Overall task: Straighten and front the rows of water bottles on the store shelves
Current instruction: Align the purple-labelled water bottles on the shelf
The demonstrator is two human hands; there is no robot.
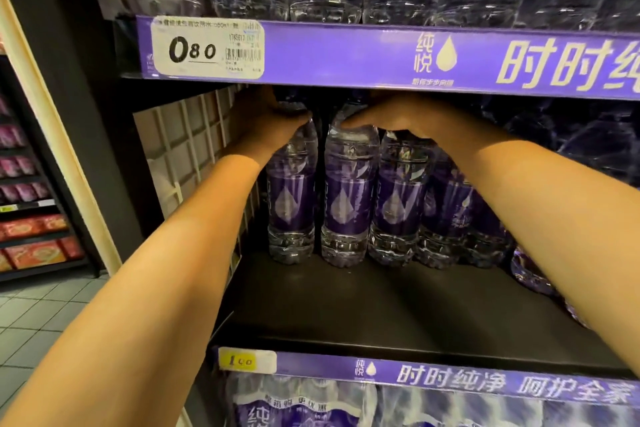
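In the middle of the frame the upright bottles stand far back on the shelf, the left hand and right hand gripping their tops, with the bare front edge lying toward the person.

left hand curled, right hand curled

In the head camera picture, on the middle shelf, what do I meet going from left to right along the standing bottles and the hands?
White grid side panel → left hand gripping the leftmost bottle → second bottle → third bottle, with the right hand resting over these two.
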